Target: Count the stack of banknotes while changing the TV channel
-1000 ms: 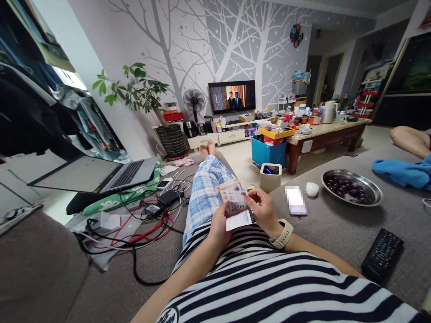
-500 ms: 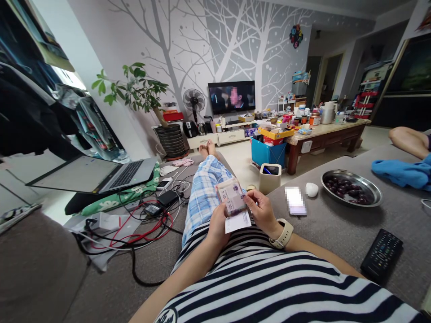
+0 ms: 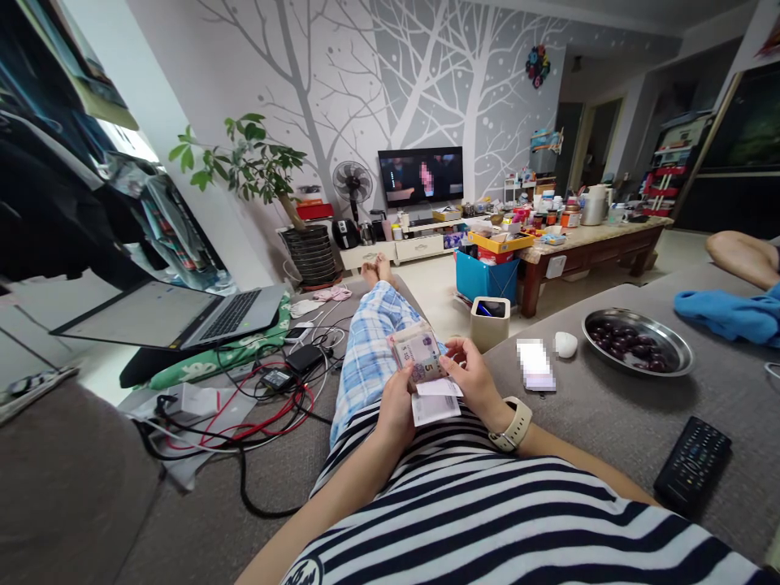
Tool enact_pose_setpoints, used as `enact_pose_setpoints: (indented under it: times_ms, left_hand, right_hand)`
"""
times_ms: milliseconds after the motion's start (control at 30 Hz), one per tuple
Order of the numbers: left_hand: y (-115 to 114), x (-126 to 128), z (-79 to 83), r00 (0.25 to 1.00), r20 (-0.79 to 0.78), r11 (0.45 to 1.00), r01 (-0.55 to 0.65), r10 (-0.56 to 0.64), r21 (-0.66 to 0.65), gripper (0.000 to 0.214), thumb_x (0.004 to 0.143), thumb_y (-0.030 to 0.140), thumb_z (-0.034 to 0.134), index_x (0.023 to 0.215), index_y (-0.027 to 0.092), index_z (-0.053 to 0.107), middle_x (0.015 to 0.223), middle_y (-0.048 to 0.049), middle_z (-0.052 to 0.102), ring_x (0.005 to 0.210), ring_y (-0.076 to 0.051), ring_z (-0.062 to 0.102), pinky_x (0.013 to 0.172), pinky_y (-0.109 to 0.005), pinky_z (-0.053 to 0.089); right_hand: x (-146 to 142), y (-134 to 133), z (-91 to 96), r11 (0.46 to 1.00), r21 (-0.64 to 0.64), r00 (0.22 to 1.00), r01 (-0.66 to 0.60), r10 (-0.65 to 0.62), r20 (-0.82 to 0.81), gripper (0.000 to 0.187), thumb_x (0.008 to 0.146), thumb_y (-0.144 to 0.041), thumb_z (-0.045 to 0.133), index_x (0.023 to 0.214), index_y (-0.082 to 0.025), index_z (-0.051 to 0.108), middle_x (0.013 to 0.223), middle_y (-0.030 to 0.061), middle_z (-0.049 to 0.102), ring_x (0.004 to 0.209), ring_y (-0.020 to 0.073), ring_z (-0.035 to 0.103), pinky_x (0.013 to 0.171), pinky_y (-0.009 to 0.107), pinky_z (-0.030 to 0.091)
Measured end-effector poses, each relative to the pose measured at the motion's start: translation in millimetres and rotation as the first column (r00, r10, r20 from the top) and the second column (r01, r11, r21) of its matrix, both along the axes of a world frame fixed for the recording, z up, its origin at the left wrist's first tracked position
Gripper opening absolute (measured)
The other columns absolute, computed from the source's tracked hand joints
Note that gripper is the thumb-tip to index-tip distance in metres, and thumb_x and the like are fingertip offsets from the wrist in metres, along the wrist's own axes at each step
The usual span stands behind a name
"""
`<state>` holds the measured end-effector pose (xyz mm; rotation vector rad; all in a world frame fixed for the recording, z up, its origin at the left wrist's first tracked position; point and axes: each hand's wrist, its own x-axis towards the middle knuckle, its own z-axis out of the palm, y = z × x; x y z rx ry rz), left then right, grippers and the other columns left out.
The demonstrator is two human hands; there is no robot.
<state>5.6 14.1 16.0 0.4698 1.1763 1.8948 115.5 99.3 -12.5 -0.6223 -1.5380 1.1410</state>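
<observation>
A small stack of banknotes [image 3: 418,351], purple-grey and marked with a 5, is held over my lap. My left hand [image 3: 397,413] grips the stack from its left side, thumb on top. On the right, my right hand [image 3: 474,375] pinches the stack's edge between thumb and fingers, and a pale watch is on that wrist. Below the stack, a folded-down whitish note end [image 3: 436,409] hangs between my hands, with another pale strip just above it. My blue plaid trousers [image 3: 359,366] lie stretched out under the notes.
Right of me on the grey couch lie a blurred-out phone [image 3: 535,364], a white case [image 3: 565,345], a metal bowl [image 3: 687,362] of dark fruit and a black remote [image 3: 692,463]. A laptop [image 3: 235,315] and tangled cables [image 3: 286,414] are at left. Another person's leg [image 3: 740,256] shows far right.
My right hand has brought another note end down toward me, so two pale strips now hang below the stack. The top note's 5 shows larger. My left hand stays nearly in place.
</observation>
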Motion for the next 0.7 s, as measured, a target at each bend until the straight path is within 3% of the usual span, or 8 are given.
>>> enact_pose_setpoints:
  times_ms: [100,167,300,433,500,567,633,700]
  left_hand:
    - [-5,0,0.4,0.998,-0.027,0.999,0.053,-0.053,0.002,0.014,0.09,0.029,0.067,0.093,0.02,0.078,0.092,-0.0074,0.082,0.107,-0.031,0.076,0.095,-0.04,0.06]
    - [-7,0,-0.2,0.997,-0.026,0.997,0.071,-0.07,0.022,0.016,0.091,0.03,0.067,0.094,0.019,0.078,0.092,-0.0072,0.082,0.102,-0.029,0.076,0.093,-0.038,0.06]
    - [-8,0,-1.2,0.998,-0.019,0.997,0.059,-0.058,0.048,0.013,0.088,0.03,0.071,0.094,0.02,0.078,0.096,-0.0069,0.082,0.1,-0.027,0.076,0.092,-0.034,0.059]
    - [-8,-2,0.5,0.999,-0.053,1.0,-0.01,0.01,-0.004,0.011,0.084,0.027,0.076,0.087,0.017,0.077,0.095,-0.0085,0.082,0.102,-0.029,0.076,0.096,-0.036,0.058]
    - [-7,-3,1.4,0.996,-0.082,0.999,-0.037,0.035,-0.023,0.009,0.084,0.025,0.074,0.084,0.017,0.077,0.094,-0.0084,0.082,0.106,-0.029,0.075,0.098,-0.037,0.057]
    - [-7,-4,1.5,0.996,-0.086,0.999,-0.029,0.025,-0.038,0.008,0.084,0.024,0.073,0.083,0.017,0.077,0.093,-0.0081,0.082,0.107,-0.029,0.075,0.099,-0.036,0.057]
    - [-8,-5,1.0,0.998,-0.057,0.999,0.01,-0.013,-0.043,0.011,0.084,0.026,0.072,0.085,0.017,0.077,0.091,-0.0085,0.082,0.105,-0.03,0.076,0.097,-0.038,0.058]
    - [-8,-4,0.4,0.999,-0.025,0.998,0.044,-0.046,-0.043,0.014,0.083,0.028,0.074,0.089,0.016,0.078,0.089,-0.0092,0.082,0.103,-0.032,0.077,0.095,-0.04,0.059]
  right_hand:
    - [-3,-1,-8.2,0.998,0.019,0.996,-0.052,0.051,0.075,0.062,0.087,-0.049,0.071,0.141,-0.022,0.059,0.133,0.0138,0.065,0.109,0.0267,0.065,0.089,0.041,0.055]
    - [-4,-4,-12.7,0.985,0.052,0.98,-0.164,0.157,0.124,0.076,0.09,-0.051,0.07,0.157,-0.025,0.045,0.154,0.0153,0.053,0.135,0.0309,0.055,0.108,0.048,0.049]
    - [-5,-10,-17.4,0.946,0.153,0.934,-0.287,0.241,0.264,0.103,0.089,-0.061,0.071,0.17,-0.024,0.019,0.172,0.0141,0.029,0.161,0.0322,0.023,0.131,0.054,0.022]
    - [-1,-12,-15.2,0.929,0.2,0.905,-0.31,0.224,0.362,0.109,0.088,-0.068,0.069,0.171,-0.022,0.014,0.176,0.0154,0.018,0.163,0.0339,0.014,0.132,0.056,0.016]
    - [0,-12,-12.0,0.933,0.206,0.914,-0.294,0.211,0.348,0.107,0.087,-0.067,0.071,0.169,-0.02,0.021,0.175,0.0172,0.021,0.162,0.0355,0.019,0.131,0.057,0.019]
    - [1,-11,-8.4,0.957,0.176,0.945,-0.232,0.179,0.273,0.093,0.088,-0.063,0.07,0.164,-0.021,0.034,0.169,0.018,0.034,0.155,0.0357,0.034,0.125,0.056,0.031]
    - [2,-9,-5.1,0.985,0.115,0.98,-0.127,0.107,0.167,0.073,0.09,-0.059,0.069,0.151,-0.023,0.051,0.153,0.0171,0.053,0.136,0.033,0.054,0.11,0.051,0.047]
    - [2,-6,-3.0,0.998,0.058,0.997,-0.031,0.027,0.079,0.054,0.09,-0.056,0.07,0.131,-0.023,0.063,0.126,0.0131,0.067,0.11,0.0276,0.065,0.091,0.042,0.055]
